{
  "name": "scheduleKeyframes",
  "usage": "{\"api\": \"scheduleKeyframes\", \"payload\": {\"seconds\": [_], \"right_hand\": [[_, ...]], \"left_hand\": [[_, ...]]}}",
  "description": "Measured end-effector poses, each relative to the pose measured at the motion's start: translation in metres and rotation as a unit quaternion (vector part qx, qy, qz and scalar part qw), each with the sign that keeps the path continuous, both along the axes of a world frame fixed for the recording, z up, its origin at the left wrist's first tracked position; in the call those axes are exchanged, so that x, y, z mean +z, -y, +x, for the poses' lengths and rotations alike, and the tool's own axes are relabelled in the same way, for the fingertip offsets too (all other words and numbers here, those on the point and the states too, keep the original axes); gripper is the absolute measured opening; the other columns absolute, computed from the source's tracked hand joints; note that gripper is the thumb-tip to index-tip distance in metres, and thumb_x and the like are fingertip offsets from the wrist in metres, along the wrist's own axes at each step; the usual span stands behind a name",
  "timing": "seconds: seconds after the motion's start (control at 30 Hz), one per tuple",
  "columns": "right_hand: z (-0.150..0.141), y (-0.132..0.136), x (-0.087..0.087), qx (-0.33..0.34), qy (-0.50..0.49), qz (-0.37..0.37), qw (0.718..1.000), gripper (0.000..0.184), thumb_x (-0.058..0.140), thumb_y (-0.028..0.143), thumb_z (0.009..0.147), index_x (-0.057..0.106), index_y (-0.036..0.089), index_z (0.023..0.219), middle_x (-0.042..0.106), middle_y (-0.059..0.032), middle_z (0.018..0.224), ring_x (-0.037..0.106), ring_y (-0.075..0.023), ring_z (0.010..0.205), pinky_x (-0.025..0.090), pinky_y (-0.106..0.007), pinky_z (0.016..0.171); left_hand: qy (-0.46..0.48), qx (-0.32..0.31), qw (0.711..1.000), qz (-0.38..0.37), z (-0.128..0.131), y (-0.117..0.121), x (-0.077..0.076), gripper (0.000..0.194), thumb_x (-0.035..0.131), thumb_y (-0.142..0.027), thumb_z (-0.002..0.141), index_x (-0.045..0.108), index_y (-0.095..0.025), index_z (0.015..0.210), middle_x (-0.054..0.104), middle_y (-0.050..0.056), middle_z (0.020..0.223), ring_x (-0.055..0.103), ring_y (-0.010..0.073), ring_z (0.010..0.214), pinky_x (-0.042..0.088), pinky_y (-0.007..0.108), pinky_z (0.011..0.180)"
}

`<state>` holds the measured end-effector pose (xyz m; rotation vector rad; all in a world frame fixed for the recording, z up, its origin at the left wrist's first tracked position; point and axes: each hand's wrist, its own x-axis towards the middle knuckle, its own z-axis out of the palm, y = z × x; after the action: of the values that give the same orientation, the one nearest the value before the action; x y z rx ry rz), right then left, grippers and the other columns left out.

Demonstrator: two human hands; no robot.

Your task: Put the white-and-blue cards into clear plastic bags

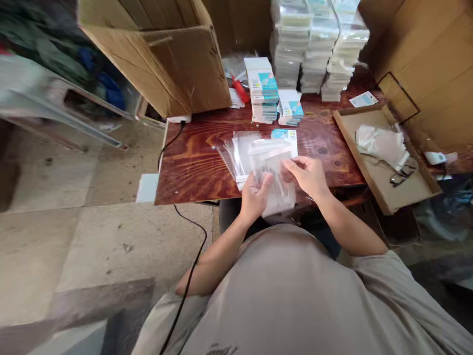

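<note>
A clear plastic bag (273, 148) is held between my two hands above the front edge of the table. My left hand (254, 197) grips its lower left side, thumb on top. The fingers of my right hand (305, 175) pinch it at the right side. Under and left of it, more clear plastic bags (242, 148) lie fanned out on the wood. A white and blue printed card (291, 135) shows just behind the held bag, partly covered by it. Whether anything is inside the bag is hard to make out.
Two stacks of printed cards (263, 86) stand behind my hands, near a red tool (240, 89). Tall stacks of clear packs (291, 47) rise at the back. A cardboard box (188, 69) is at left; a shallow cardboard tray (399, 190) with glasses (402, 175) is at right.
</note>
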<state>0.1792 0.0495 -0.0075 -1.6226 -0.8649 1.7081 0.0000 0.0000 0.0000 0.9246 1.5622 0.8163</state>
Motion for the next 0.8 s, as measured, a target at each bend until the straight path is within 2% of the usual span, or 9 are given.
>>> {"api": "scheduleKeyframes", "payload": {"seconds": [0.1, 0.2, 0.3, 0.37, 0.5, 0.57, 0.63, 0.73, 0.8], "right_hand": [[-0.016, 0.005, -0.005, -0.022, 0.071, 0.035, 0.997, 0.04, 0.07, 0.056, 0.095, 0.081, 0.018, 0.09, 0.079, -0.006, 0.082, 0.073, -0.0207, 0.074, 0.06, -0.032, 0.069], [-0.01, 0.0, 0.0, 0.043, 0.197, 0.15, 0.968, 0.034, 0.066, 0.05, 0.099, 0.082, 0.019, 0.102, 0.08, -0.01, 0.098, 0.075, -0.0276, 0.096, 0.061, -0.041, 0.09], [0.01, -0.016, 0.02, 0.191, 0.294, 0.323, 0.879, 0.044, 0.072, 0.037, 0.094, 0.073, 0.02, 0.136, 0.071, -0.0148, 0.137, 0.061, -0.0373, 0.135, 0.046, -0.057, 0.117], [0.017, -0.027, 0.037, 0.36, 0.269, 0.388, 0.805, 0.058, 0.075, 0.03, 0.091, 0.065, 0.021, 0.148, 0.066, -0.0143, 0.147, 0.054, -0.0394, 0.143, 0.038, -0.061, 0.122], [0.007, -0.04, 0.053, 0.633, 0.182, 0.287, 0.696, 0.037, 0.074, 0.03, 0.093, 0.074, 0.017, 0.128, 0.078, -0.015, 0.113, 0.071, -0.0344, 0.111, 0.051, -0.047, 0.1], [0.002, -0.039, 0.046, 0.659, 0.145, 0.202, 0.71, 0.029, 0.071, 0.033, 0.096, 0.075, 0.017, 0.12, 0.08, -0.0138, 0.103, 0.073, -0.0305, 0.098, 0.052, -0.039, 0.087], [0.001, -0.035, 0.031, 0.599, 0.088, 0.147, 0.782, 0.026, 0.07, 0.035, 0.097, 0.076, 0.018, 0.115, 0.08, -0.0112, 0.103, 0.073, -0.0271, 0.094, 0.051, -0.035, 0.081], [-0.003, -0.023, 0.0, 0.377, -0.01, 0.054, 0.924, 0.032, 0.07, 0.047, 0.094, 0.073, 0.018, 0.107, 0.079, -0.0073, 0.096, 0.07, -0.0218, 0.082, 0.05, -0.03, 0.071], [-0.018, -0.013, -0.016, 0.202, -0.044, -0.002, 0.978, 0.042, 0.07, 0.056, 0.091, 0.071, 0.017, 0.108, 0.077, -0.0058, 0.091, 0.067, -0.0199, 0.075, 0.049, -0.029, 0.065]], "left_hand": [[-0.004, -0.014, 1.0, 0.022, 0.012, 0.0, 0.002, 0.054, 0.076, -0.063, 0.095, 0.067, -0.018, 0.124, 0.077, 0.014, 0.128, 0.073, 0.0299, 0.121, 0.057, 0.042, 0.108], [-0.009, -0.059, 0.998, 0.023, 0.004, -0.005, 0.007, 0.047, 0.07, -0.059, 0.1, 0.067, -0.019, 0.125, 0.077, 0.013, 0.128, 0.073, 0.0294, 0.121, 0.056, 0.041, 0.107], [-0.039, -0.219, 0.975, -0.017, -0.019, -0.017, 0.022, 0.038, 0.064, -0.051, 0.104, 0.065, -0.019, 0.124, 0.079, 0.01, 0.107, 0.075, 0.0259, 0.097, 0.059, 0.036, 0.089], [-0.077, -0.391, 0.917, -0.025, -0.031, -0.027, 0.036, 0.031, 0.062, -0.041, 0.104, 0.066, -0.019, 0.126, 0.078, 0.007, 0.097, 0.074, 0.0248, 0.087, 0.057, 0.035, 0.082], [-0.055, -0.579, 0.813, 0.006, -0.046, -0.053, 0.056, 0.029, 0.06, -0.026, 0.098, 0.074, -0.021, 0.123, 0.079, 0.009, 0.109, 0.072, 0.023, 0.088, 0.053, 0.032, 0.08], [-0.017, -0.594, 0.804, -0.032, -0.06, -0.068, 0.055, 0.021, 0.066, -0.029, 0.096, 0.078, -0.021, 0.111, 0.079, 0.007, 0.097, 0.07, 0.0205, 0.08, 0.051, 0.029, 0.074], [0.027, -0.531, 0.842, -0.093, -0.081, -0.08, 0.049, 0.023, 0.076, -0.039, 0.093, 0.08, -0.02, 0.104, 0.077, 0.004, 0.085, 0.068, 0.0194, 0.075, 0.05, 0.028, 0.071], [0.103, -0.165, 0.974, -0.113, -0.108, -0.082, 0.034, 0.043, 0.076, -0.06, 0.09, 0.078, -0.022, 0.11, 0.077, 0.005, 0.089, 0.07, 0.0191, 0.076, 0.054, 0.028, 0.071], [0.148, 0.036, 0.982, -0.112, -0.108, -0.072, 0.022, 0.055, 0.073, -0.07, 0.087, 0.075, -0.022, 0.113, 0.077, 0.007, 0.095, 0.071, 0.0202, 0.078, 0.057, 0.03, 0.07]]}}
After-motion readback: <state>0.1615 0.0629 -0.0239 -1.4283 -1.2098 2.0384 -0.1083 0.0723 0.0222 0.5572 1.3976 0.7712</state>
